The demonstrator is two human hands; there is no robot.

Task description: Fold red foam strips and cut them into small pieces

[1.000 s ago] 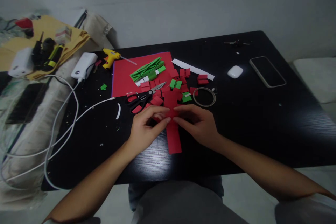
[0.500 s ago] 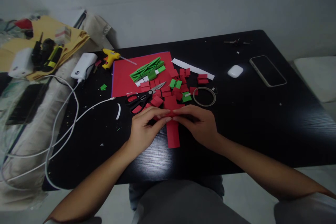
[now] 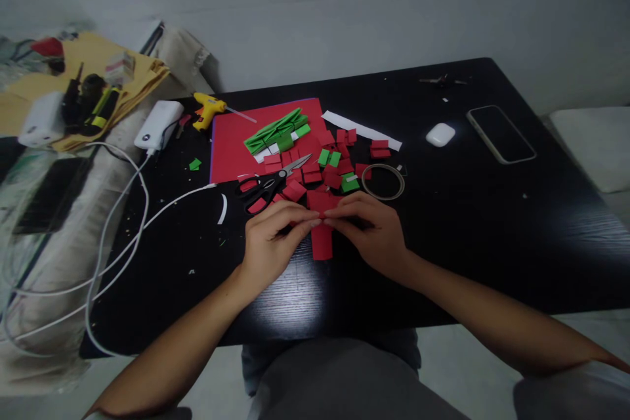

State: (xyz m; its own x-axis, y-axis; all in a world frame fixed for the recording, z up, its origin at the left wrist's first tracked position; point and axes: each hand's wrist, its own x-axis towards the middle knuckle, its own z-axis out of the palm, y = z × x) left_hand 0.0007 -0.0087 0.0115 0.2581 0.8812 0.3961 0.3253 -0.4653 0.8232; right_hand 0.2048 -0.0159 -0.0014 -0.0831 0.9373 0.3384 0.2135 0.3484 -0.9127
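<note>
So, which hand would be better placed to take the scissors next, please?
Probably the left hand: the scissors lie just beyond it, while the right hand is farther away. Both pinch the red paper strip, so the left must release first.

Legible text from where I stand: none. White power bank [image 3: 160,121], left edge of the surface [image 3: 467,243], toward its far corner: small dark mark on the near end, too small to read. Second white device [image 3: 43,117], beyond that edge: mark illegible. Small box [image 3: 119,68]: reddish, any print blurred.
</note>
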